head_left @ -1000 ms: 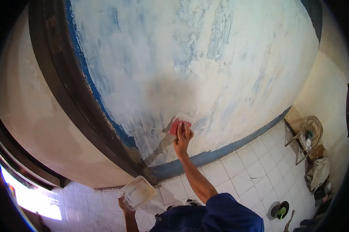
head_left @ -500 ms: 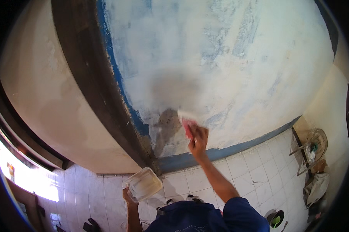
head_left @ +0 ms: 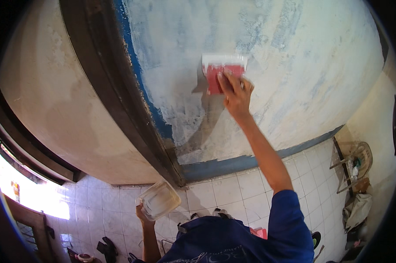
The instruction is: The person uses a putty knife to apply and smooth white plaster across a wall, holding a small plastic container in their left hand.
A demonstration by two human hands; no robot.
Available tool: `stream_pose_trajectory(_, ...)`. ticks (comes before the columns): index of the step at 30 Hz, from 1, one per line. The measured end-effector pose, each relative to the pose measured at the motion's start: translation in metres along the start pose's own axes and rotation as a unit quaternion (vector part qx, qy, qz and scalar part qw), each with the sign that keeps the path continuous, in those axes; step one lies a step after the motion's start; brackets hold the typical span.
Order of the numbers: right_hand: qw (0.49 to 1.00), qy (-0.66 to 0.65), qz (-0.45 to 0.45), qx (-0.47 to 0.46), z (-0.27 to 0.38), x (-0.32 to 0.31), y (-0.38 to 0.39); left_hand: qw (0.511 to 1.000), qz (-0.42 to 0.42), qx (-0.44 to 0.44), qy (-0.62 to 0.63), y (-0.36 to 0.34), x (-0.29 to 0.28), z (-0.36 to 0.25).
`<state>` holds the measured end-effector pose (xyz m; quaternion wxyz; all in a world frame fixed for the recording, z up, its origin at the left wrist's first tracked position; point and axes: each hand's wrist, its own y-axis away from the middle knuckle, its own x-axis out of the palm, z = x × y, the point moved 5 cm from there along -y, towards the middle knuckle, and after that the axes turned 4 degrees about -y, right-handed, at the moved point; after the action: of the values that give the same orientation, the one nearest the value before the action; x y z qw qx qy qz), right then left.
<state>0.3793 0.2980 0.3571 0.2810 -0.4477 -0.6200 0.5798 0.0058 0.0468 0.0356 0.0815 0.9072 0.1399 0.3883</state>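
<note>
My right hand (head_left: pixel 237 97) is closed on a red putty spreader (head_left: pixel 213 81), fingers pressed over its flat face. White putty coats the far edge of the spreader, which lies against the wall (head_left: pixel 294 83). The wall is blue under a patchy, streaked layer of white. Low at the left, my left hand (head_left: pixel 142 214) grips the side of a translucent plastic tub (head_left: pixel 162 200), tilted, with whitish smears inside. The thumb and fingertips of that hand are partly hidden by the tub.
A dark wooden post (head_left: pixel 102 87) borders the wall on the left, with a blue strip beside it. White tiles (head_left: pixel 215 193) cover the floor. A chair (head_left: pixel 360 162) and a pale cloth (head_left: pixel 359 212) stand at the right. Black items (head_left: pixel 106 249) lie at lower left.
My right hand has moved up the wall with the spreader, which now faces me broadside instead of edge-on. The tub in my left hand has shifted slightly left and up.
</note>
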Motion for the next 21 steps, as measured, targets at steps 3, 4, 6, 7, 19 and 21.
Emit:
stream_pose_trajectory(3, 0.997, -0.029, 0.061, 0.047, 0.025, 0.009, 0.078, 1.000, -0.020, 0.004, -0.016, -0.003, -0.014, 0.002)
stream_pose_trajectory(4, 0.995, -0.033, 0.078, 0.058, 0.034, 0.011, 0.107, 1.000, -0.017, 0.002, -0.019, -0.005, -0.016, 0.003)
stream_pose_trajectory(6, 0.983, -0.035, 0.150, 0.098, 0.054, 0.016, 0.164, 1.000, -0.022, -0.020, -0.006, -0.008, -0.020, 0.006)
stream_pose_trajectory(7, 0.978, -0.054, 0.172, 0.104, 0.065, 0.016, 0.187, 1.000, -0.020, -0.018, -0.009, -0.008, -0.019, 0.004)
stream_pose_trajectory(19, 0.959, -0.033, -0.051, 0.278, 0.019, -0.035, 0.158, 0.998, 0.003, -0.002, -0.066, -0.012, -0.004, -0.004)
stream_pose_trajectory(21, 0.951, -0.036, -0.060, 0.300, -0.005, -0.017, 0.150, 0.999, 0.011, -0.011, -0.051, -0.019, -0.002, 0.004)
